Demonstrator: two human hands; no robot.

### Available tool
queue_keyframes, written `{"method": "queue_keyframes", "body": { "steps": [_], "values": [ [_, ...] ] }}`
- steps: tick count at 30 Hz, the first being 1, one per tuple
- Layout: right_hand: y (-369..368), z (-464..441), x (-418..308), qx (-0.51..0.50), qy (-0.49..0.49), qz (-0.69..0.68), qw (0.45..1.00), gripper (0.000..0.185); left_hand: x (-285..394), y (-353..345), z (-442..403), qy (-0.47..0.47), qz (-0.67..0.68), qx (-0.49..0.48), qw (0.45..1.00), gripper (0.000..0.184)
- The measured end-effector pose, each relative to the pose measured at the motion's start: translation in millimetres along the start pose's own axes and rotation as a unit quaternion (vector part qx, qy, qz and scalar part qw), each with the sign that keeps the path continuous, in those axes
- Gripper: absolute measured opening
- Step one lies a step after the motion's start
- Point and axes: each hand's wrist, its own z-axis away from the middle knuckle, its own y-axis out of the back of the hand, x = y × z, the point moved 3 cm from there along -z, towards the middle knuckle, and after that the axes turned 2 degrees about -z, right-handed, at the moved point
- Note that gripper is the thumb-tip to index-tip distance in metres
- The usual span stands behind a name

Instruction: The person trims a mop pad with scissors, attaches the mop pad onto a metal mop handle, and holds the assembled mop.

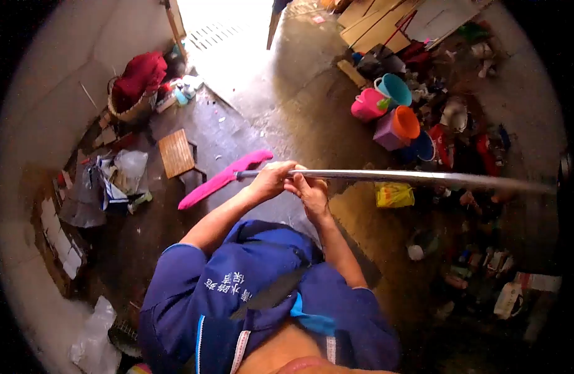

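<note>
A long metal pole [386,176] lies nearly level across the view, its far end reaching the right edge. A pink cloth-covered head [218,182] is fixed at its left end, above the floor. My left hand [273,179] is wrapped round the pole close to the pink head. Just to its right, my right hand [310,192] has its fingers and thumb closed at the pole from below. The two hands nearly touch, and some fingertips are hidden.
A small wooden stool [176,153] stands at the left, near a basket with red cloth [137,81]. Buckets, including a pink one [369,105] and an orange one [405,122], stand at the right among clutter. A yellow bag [395,194] lies below the pole.
</note>
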Motion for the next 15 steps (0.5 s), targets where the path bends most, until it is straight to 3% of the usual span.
{"method": "queue_keyframes", "body": {
  "steps": [3,5,6,7,8,9,10,11,13,15],
  "values": [
    [48,5,5,0.024,-0.064,0.050,0.996,0.030,-15,13,3,0.118,-0.027,-0.013,0.993,0.019],
    [114,15,59,0.048,-0.109,0.136,0.984,0.028,-63,24,12,0.146,0.007,0.023,0.989,0.017],
    [146,32,94,0.057,-0.104,0.195,0.974,0.025,-52,42,11,0.148,0.020,0.051,0.987,0.022],
    [194,48,142,0.027,-0.195,0.339,0.920,0.035,-63,52,14,0.147,0.084,0.092,0.981,0.027],
    [210,71,166,0.001,-0.196,0.442,0.875,0.041,-92,61,19,0.127,0.112,0.117,0.978,0.030],
    [225,94,189,-0.025,-0.193,0.544,0.816,0.047,-90,74,19,0.110,0.211,0.159,0.958,0.020],
    [242,117,215,-0.050,-0.187,0.634,0.749,0.052,-70,92,18,0.193,0.213,0.173,0.942,0.005],
    [253,140,229,-0.062,-0.204,0.661,0.720,0.052,-77,105,19,0.170,0.191,0.202,0.946,0.001],
    [259,170,236,-0.065,-0.262,0.642,0.718,0.052,-83,131,23,0.155,0.150,0.245,0.945,0.006],
    [262,199,238,-0.020,-0.354,0.549,0.757,0.052,-74,153,24,0.149,0.088,0.257,0.951,0.007]
  ]
}}
